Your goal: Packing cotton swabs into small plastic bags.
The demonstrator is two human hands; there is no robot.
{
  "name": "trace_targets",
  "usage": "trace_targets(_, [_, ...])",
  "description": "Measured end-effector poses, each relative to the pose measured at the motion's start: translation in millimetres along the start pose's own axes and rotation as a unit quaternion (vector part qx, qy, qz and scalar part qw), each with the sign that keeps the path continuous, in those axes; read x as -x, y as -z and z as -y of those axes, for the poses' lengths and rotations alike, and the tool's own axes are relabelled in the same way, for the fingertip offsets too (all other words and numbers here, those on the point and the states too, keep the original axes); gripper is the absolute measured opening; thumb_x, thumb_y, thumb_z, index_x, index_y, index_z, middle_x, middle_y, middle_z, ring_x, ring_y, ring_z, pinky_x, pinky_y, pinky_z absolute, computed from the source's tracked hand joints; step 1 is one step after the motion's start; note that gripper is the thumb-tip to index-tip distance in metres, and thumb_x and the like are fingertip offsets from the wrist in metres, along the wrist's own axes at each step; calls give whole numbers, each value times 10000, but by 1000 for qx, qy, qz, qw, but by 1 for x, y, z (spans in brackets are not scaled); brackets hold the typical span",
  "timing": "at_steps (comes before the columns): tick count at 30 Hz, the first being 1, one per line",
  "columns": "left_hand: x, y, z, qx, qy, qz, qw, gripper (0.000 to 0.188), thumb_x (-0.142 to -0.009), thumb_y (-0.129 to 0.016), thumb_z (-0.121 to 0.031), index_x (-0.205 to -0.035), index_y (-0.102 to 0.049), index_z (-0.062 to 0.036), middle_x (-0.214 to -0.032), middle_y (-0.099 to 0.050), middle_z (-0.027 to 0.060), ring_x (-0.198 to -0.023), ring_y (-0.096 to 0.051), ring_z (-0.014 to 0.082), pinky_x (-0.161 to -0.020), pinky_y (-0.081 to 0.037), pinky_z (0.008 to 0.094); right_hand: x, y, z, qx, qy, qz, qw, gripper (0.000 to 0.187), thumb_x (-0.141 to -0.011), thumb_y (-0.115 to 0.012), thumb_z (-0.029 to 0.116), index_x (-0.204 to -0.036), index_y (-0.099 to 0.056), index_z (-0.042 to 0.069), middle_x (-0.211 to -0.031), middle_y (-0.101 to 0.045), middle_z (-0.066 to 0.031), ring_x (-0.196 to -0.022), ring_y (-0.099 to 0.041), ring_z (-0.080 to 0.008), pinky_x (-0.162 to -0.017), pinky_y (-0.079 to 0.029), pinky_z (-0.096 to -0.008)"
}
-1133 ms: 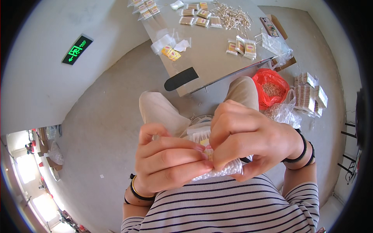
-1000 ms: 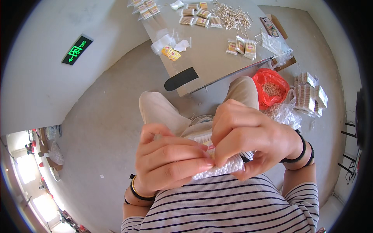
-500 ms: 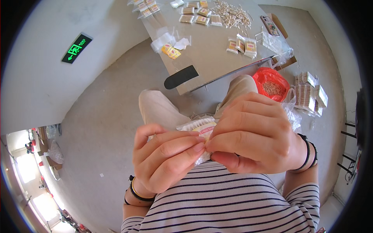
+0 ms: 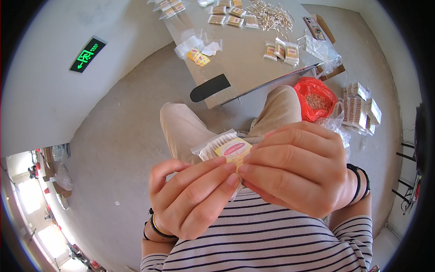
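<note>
Above my lap, a small clear pack of cotton swabs point(image 4: 232, 148) with a yellow label card is held between both hands. White swab tips show in a row at its far end. My left hand point(image 4: 195, 195) pinches the pack's near left side with fingers and thumb closed. My right hand point(image 4: 297, 167) grips the near right side, its fingertips almost meeting the left ones. The near end of the pack is partly hidden behind my fingers.
The table point(image 4: 244, 68) ahead carries filled swab packs point(image 4: 285, 52), a heap of loose swabs point(image 4: 271, 14), yellow cards point(image 4: 198, 57), clear bags point(image 4: 188, 46), a black strip point(image 4: 210, 88) and a phone point(image 4: 313, 28). A red bag point(image 4: 316, 99) and stacked packs point(image 4: 358, 111) stand right.
The pack has tilted so its label and swab tips show more fully. Both hands have come slightly lower, and the left has shifted a little left; both still grip the pack.
</note>
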State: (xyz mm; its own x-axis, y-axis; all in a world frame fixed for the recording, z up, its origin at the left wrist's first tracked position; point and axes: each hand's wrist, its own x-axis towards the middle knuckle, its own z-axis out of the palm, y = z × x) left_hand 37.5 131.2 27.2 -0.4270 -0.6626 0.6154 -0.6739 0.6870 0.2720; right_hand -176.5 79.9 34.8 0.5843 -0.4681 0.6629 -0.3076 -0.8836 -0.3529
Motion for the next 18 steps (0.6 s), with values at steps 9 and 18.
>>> trace_targets(9, [-4,-6,6,124,55,-16,991,302,-748,-818,-86,-1001,-656,-116,-947,-739,7,-799,-705,134,-734,-491,284,-1,10,-1,-148,-111,15,983,225,-685,-810,53,-890,-723,31,-834,-679,-70,-717,-653,-216,-620,-535,-311])
trace_targets(18, [1,-17,13,291,140,-51,945,411,-666,-897,-93,-976,-626,-89,-896,-742,57,-775,-683,165,-699,-479,303,0,15,-10,-309,-186,49,931,289,-740,-821,137,-982,-719,17,-923,-704,-90,-827,-664,-261,-753,-528,-371])
